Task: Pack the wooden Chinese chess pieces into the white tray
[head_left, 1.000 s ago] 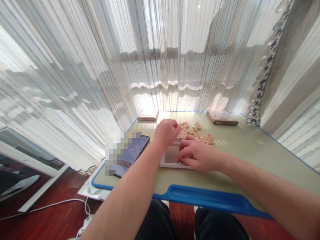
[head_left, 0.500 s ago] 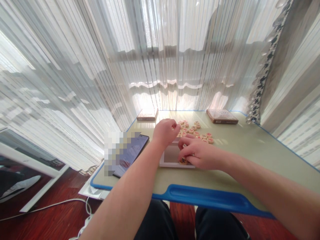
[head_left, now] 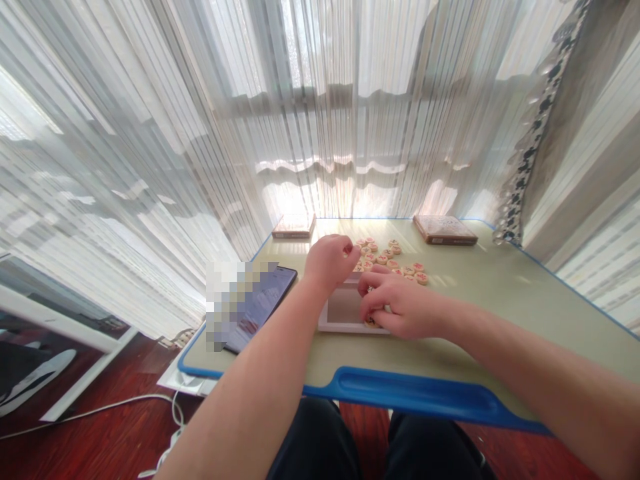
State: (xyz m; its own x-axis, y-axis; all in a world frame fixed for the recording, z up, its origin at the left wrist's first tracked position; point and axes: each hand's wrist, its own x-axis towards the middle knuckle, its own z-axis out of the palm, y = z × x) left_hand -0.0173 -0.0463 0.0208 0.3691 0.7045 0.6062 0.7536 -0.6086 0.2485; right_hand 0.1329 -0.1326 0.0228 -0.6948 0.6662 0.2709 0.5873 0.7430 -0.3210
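A shallow white box (head_left: 344, 327) lies on the table with its grey inside showing at the left. Over its right part is my right hand (head_left: 395, 300), fingers curled down around Chinese chess pieces; one round piece (head_left: 370, 322) shows under the thumb and index finger. Another bit of a piece peeks out between the fingers. My left hand (head_left: 330, 261) is closed in a curl above the box's far left corner, and what its fingers hold, if anything, is hidden. Beyond both hands several loose round wooden pieces (head_left: 383, 259) with red and dark characters lie scattered.
A phone (head_left: 267, 303) lies left of my left forearm, partly blurred out. Two flat boxes stand at the far edge, one left (head_left: 294, 227) and one right (head_left: 445, 231). The pale table has a blue rim (head_left: 420, 393) with a groove in front. Curtains (head_left: 320, 120) hang behind it.
My right hand's fingers have drawn slightly right and closed further over the piece in the box, which shows less. My left hand stays nearly in place.
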